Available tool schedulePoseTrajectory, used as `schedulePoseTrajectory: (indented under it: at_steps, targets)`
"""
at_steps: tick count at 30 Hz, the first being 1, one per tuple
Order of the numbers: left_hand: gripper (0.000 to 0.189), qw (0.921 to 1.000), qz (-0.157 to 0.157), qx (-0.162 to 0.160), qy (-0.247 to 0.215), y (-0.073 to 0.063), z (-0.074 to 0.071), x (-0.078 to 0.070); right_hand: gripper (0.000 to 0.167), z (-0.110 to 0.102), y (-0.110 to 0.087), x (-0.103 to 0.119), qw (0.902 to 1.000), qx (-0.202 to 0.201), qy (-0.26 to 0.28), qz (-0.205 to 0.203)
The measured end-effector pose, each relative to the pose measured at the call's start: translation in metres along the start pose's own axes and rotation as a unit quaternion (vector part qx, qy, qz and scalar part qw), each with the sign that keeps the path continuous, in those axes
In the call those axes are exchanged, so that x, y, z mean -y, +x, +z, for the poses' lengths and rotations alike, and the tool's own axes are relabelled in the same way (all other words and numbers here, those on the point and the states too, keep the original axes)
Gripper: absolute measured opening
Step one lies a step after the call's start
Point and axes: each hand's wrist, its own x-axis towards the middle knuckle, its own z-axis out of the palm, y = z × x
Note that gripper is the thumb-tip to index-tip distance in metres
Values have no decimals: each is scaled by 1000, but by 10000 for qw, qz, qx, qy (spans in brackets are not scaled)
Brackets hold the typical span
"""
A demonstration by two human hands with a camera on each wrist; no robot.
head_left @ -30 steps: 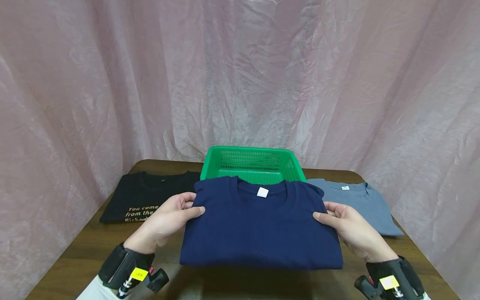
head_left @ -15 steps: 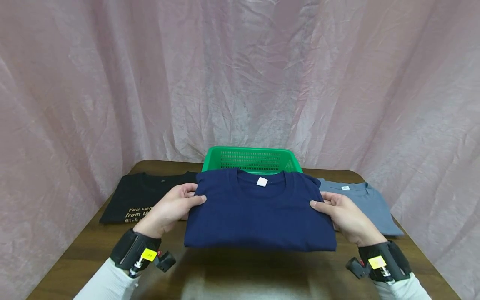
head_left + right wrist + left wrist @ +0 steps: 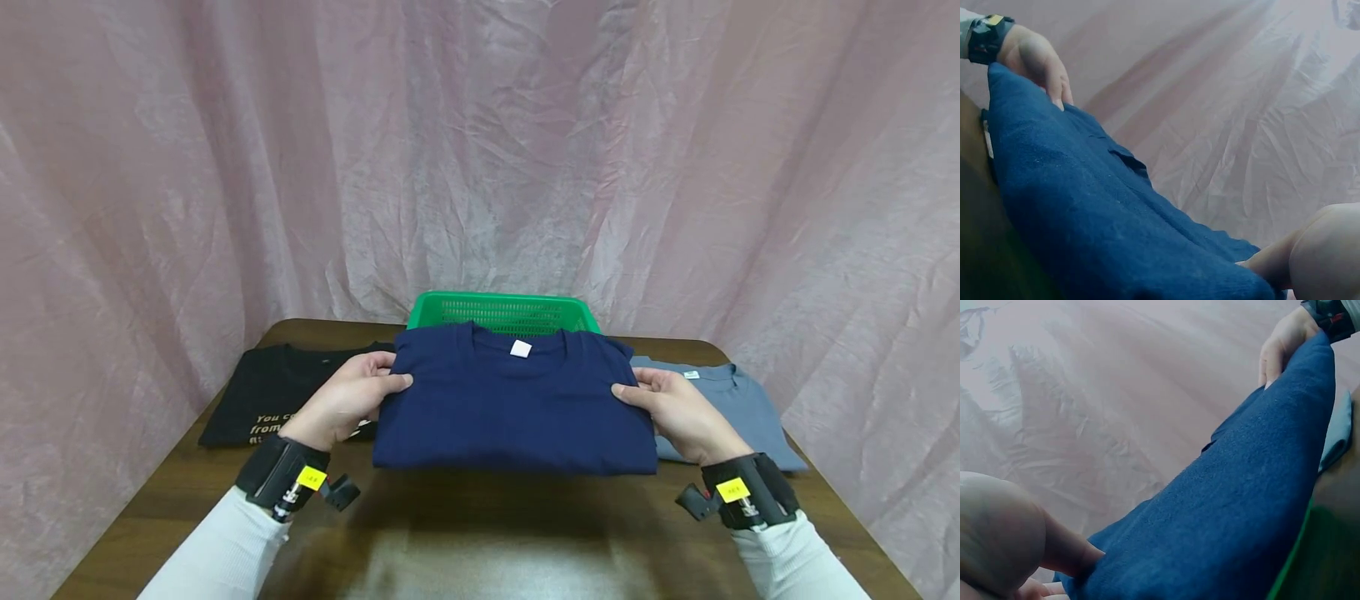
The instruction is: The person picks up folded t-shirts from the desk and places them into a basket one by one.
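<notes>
A folded navy T-shirt with a white neck label hangs level between my two hands, raised above the table. My left hand pinches its left side edge, thumb on top and fingers underneath. On the opposite edge my right hand grips in the same way. Both wrist views show the T-shirt stretched as a thick folded slab from one hand to the other. Behind it, its collar overlaps the front of a green plastic basket, so the basket's lower part is hidden.
On the brown wooden table, a folded black T-shirt with gold lettering lies at the left, partly behind my left hand. A folded grey-blue T-shirt lies at the right. A pink curtain hangs behind the table.
Both hands have carried the navy T-shirt forward, away from me and toward the basket, covering more of it. The grip on both edges is kept. The other shirts and basket stay put.
</notes>
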Motion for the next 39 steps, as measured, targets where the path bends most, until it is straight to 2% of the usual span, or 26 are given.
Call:
schedulePoseTrajectory:
  at_steps: [7, 19, 24, 31, 39]
  targets:
    - [40, 9998, -90, -164, -17, 14, -4, -1, 60, -4, 13, 3, 10000, 30, -5, -43]
    - [37, 9992, -91, -333, 204, 36, -9, -12, 59, -9, 36, 8, 9995, -250, -209, -54]
    - [38, 9985, -206, -443, 249, 47, -12, -15, 61, -12, 46, 12, 9991, -327, -282, -16]
    - [29, 9968, -424, -595, 332, 62, -13, -20, 61, -18, 63, 15, 9982, -383, -454, -19]
    - [37, 9948, -467, -786, 455, 80, -16, -21, 60, -20, 83, 18, 9968, -578, -538, 70]
